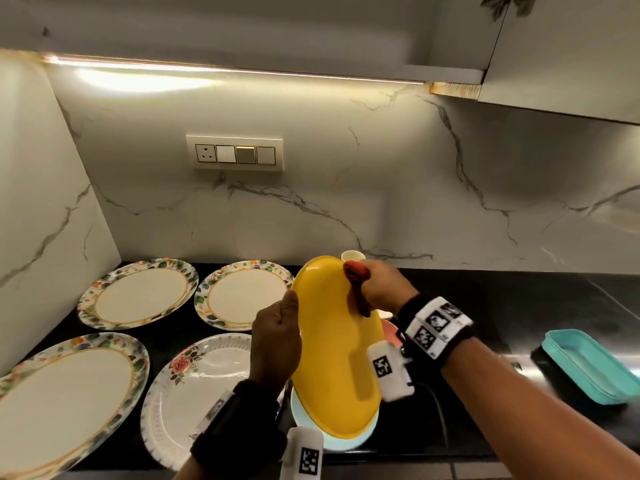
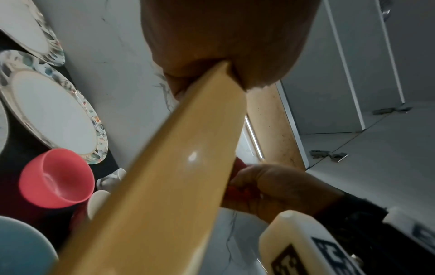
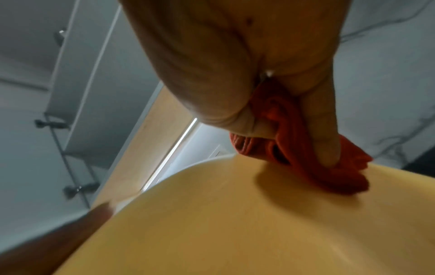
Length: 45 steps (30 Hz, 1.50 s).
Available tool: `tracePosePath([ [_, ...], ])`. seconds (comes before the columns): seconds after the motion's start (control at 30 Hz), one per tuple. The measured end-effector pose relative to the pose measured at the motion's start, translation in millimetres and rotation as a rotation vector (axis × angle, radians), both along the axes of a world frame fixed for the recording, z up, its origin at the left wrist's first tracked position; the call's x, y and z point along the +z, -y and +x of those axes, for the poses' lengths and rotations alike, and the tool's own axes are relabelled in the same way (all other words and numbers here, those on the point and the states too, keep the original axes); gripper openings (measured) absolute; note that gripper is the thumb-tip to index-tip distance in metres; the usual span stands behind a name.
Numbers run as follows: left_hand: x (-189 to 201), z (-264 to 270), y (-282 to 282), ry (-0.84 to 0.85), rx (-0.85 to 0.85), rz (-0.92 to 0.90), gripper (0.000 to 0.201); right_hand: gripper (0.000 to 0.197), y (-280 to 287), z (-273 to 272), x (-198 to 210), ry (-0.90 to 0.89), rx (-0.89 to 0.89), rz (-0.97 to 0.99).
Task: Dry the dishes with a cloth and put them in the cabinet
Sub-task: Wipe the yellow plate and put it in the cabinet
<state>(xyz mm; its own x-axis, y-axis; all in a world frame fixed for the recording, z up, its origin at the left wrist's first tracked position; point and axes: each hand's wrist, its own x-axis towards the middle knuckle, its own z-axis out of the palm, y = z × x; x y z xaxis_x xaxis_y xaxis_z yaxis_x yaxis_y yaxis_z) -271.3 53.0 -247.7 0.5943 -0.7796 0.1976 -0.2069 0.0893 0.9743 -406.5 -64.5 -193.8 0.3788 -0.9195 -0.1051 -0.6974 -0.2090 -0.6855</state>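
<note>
A yellow plate (image 1: 336,348) is held tilted on edge above the counter. My left hand (image 1: 277,337) grips its left rim, seen close up in the left wrist view as the yellow plate (image 2: 164,176) pinched at the top by my left hand (image 2: 226,55). My right hand (image 1: 377,285) clutches a bunched red cloth (image 1: 356,275) and presses it on the plate's upper face. The right wrist view shows the red cloth (image 3: 306,148) bunched in my right hand (image 3: 235,74) against the yellow plate (image 3: 235,223).
Several floral-rimmed plates (image 1: 138,292) lie on the black counter at left. A pale blue plate (image 1: 349,441) sits under the yellow one. A pink bowl (image 2: 56,178) and a white cup (image 1: 352,255) stand behind. Turquoise trays (image 1: 588,365) are stacked at right. Wall cabinets (image 1: 571,53) hang above.
</note>
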Motion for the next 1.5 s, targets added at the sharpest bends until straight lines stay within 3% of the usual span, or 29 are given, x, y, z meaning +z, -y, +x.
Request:
tracePosePath([
  [0.1,3,4,1,0.031,-0.020,0.028,0.053,0.048,-19,24,-1,-0.054,0.061,-0.184],
  [0.2,1,9,1,0.044,0.001,0.069,0.054,0.051,-34,39,-11,-0.098,0.119,-0.335],
  [0.37,5,22,5,-0.036,0.062,0.096,0.052,0.054,-58,44,-28,0.052,0.267,-0.415],
  [0.47,9,34,8,-0.186,0.086,0.084,0.044,0.043,-73,41,-39,0.166,0.393,-0.513],
  [0.57,9,51,8,-0.220,0.104,0.118,0.042,0.033,-83,29,-57,0.176,0.537,-0.605],
  [0.73,4,73,1,-0.414,0.128,0.162,0.038,0.019,-101,-10,-92,0.233,0.698,-0.682],
  [0.83,0,90,-9,-0.440,0.113,0.157,0.038,0.016,-102,-43,-120,0.204,0.657,-0.665],
  [0.93,-2,96,-18,-0.406,0.108,0.155,0.039,0.018,-84,-70,-133,0.164,0.425,-0.593],
  [1.03,2,79,-19,-0.295,0.055,0.150,0.045,0.032,-66,-81,-100,0.196,0.154,-0.574],
  [1.13,19,51,-14,-0.151,-0.022,0.096,0.038,0.045,-41,-61,-36,0.204,0.235,-0.769],
  [1.23,31,49,-7,-0.046,-0.048,0.030,0.034,0.063,-10,-5,4,-0.061,0.464,-0.871],
  [1.33,34,56,1,-0.057,-0.014,0.039,0.043,0.077,14,25,1,-0.311,0.583,-0.921],
  [1.43,36,61,-3,-0.093,0.089,-0.016,0.041,0.070,26,23,-10,-0.276,0.488,-0.892],
  [1.5,42,51,-1,-0.170,0.103,-0.087,0.043,0.064,34,7,-20,-0.225,0.334,-0.764],
])
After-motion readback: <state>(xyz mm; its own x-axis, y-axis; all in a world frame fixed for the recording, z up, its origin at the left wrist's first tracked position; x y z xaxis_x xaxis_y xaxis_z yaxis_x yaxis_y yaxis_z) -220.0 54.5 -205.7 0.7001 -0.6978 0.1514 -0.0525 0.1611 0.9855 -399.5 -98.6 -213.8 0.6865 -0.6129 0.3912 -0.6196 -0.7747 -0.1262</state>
